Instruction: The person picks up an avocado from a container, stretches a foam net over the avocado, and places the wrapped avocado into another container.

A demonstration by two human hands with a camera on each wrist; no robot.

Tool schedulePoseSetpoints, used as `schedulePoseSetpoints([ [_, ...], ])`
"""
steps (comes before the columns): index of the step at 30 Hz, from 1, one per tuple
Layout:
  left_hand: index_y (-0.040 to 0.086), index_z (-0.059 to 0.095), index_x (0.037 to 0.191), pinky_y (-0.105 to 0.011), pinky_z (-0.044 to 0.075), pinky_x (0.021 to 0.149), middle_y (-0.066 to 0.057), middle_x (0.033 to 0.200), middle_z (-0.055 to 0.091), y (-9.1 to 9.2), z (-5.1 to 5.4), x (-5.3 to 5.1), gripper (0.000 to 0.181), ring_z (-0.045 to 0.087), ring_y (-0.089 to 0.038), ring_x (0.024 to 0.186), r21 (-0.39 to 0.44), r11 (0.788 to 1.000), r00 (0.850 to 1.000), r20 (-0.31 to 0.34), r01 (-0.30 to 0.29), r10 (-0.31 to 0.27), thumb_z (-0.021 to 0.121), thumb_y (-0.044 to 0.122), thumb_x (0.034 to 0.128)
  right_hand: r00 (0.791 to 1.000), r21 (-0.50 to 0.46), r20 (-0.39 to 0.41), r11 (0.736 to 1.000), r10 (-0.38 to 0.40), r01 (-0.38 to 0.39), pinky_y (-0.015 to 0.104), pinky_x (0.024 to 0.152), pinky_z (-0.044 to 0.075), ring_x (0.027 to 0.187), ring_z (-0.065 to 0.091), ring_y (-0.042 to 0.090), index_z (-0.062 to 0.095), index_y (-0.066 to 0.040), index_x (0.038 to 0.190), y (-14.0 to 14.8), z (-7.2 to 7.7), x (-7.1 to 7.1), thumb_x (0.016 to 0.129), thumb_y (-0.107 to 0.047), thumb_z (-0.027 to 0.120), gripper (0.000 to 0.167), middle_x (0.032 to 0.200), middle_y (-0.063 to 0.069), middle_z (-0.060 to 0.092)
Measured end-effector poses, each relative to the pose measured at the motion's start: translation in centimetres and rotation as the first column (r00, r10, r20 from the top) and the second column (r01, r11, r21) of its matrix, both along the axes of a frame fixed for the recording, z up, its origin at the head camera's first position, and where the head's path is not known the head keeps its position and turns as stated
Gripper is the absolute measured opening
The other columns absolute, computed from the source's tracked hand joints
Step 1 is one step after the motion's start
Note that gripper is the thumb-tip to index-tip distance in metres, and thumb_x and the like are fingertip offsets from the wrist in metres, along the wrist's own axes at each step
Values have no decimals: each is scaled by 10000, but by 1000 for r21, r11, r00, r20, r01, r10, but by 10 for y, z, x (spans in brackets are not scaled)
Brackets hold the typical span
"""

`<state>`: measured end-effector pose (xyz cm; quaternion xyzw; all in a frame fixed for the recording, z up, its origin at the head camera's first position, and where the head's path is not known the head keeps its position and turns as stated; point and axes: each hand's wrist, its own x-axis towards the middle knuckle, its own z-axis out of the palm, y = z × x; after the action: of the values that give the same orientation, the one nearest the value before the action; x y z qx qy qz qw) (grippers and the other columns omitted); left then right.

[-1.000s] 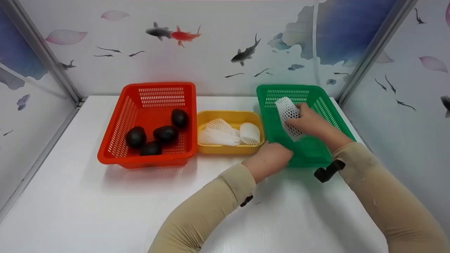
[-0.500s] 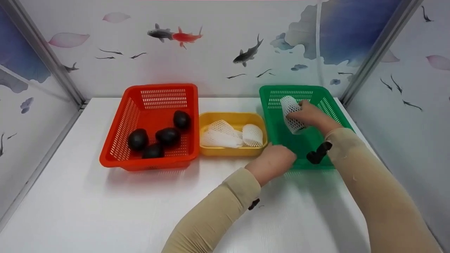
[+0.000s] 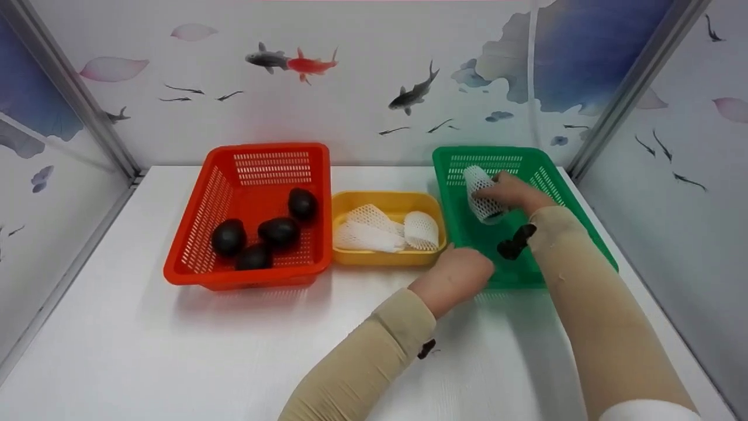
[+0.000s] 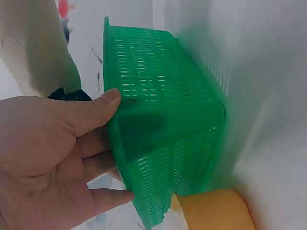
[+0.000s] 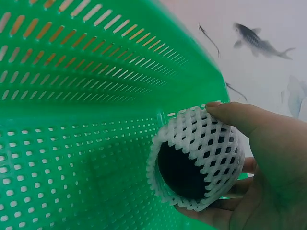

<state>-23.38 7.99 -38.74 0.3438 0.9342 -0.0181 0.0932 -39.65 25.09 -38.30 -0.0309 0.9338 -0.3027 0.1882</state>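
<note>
My right hand [image 3: 517, 192] holds a white foam net sleeve [image 3: 482, 196] inside the green basket [image 3: 590, 234], near its back left. In the right wrist view a dark avocado [image 5: 180, 171] shows at the sleeve's open end, with the net around it. Thumb and fingers of that hand curl round the net. My left hand [image 3: 459, 278] grips the green basket's near left corner; in the left wrist view the thumb lies on the outer wall and the other fingers reach behind the rim.
A yellow tray [image 3: 385, 258] with several white foam nets [image 3: 374, 231] stands left of the green basket. Farther left, a red basket [image 3: 248, 279] contains several dark avocados [image 3: 279, 231]. Printed wall panels [image 3: 362, 35] enclose the white table [image 3: 234, 351] at the back and sides.
My right hand has tilted and lowered the netted avocado slightly within the green basket, and the right forearm has swung left. The left hand keeps its grip on the corner.
</note>
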Motion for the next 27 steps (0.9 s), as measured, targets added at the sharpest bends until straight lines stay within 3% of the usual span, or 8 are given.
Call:
schedulePoseSetpoints([
  [7,225,679,1155,-421,342,1092,49,1145,661,3,-2,-1,200,576,-148,1066,-2,1000,999,19,-27,27,532,233,1020,998,-31,47,999,-32,33,492,947,457,1145,470,373,272,93,1399,-4,-17,-11,941,-421,583,755,1319,292,404],
  [15,217,693,1126,-412,357,1083,50,1077,678,2,-2,-2,187,590,-140,1022,20,1000,1000,10,-18,18,551,255,1010,998,-20,29,998,-58,58,510,969,443,1134,463,373,263,89,1391,-15,-31,-18,938,-438,575,762,1310,293,404],
  [20,223,702,1120,-421,354,1083,49,1081,682,2,-3,-2,192,598,-135,1046,39,999,1000,6,-29,29,544,249,1014,999,-22,33,999,-40,41,523,960,446,1158,452,392,206,107,1427,-17,-36,-21,966,-430,536,781,1339,313,369],
  [27,214,698,1125,-437,343,1090,47,1105,678,2,-3,-4,192,590,-144,1069,69,997,998,49,-45,41,544,243,1015,997,-32,59,998,-47,49,530,984,429,1189,430,389,191,90,1449,-22,-34,-19,960,-422,551,794,1378,300,342],
])
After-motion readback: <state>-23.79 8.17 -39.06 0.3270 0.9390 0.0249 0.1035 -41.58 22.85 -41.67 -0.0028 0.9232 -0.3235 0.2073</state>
